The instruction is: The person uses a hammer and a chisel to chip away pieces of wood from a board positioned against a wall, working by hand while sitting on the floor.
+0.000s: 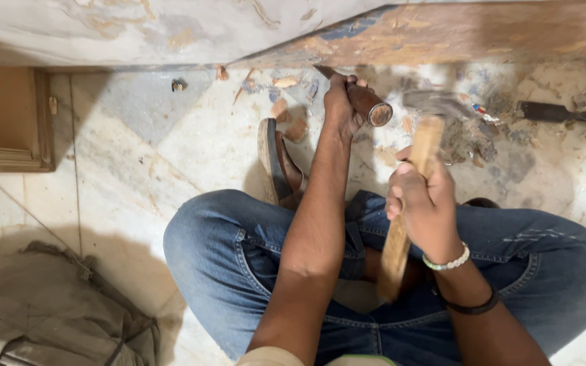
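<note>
Brightness: even and soft daylight, fairly bright on the pale floor (137, 156), no harsh glare.
Shadows: soft and dark under the jeans (239, 264), spreading left across the floor; a fainter one beneath the hammer (412, 196).
Blur: hammer head smeared by motion; right hand (425, 203) slightly soft.
Sharpness: left hand (340, 102) and chisel (364, 102) fairly crisp.
Edges: straight lines bowed near the top, wide-lens stretch at the corners.

Pale marble tile floor (171, 135) carries scattered wood chips (286, 115) just beside the left hand (340, 102), a dark chisel (557, 112) right of the right hand (425, 203), and crumpled grey cloth (49, 312) far left.
</note>
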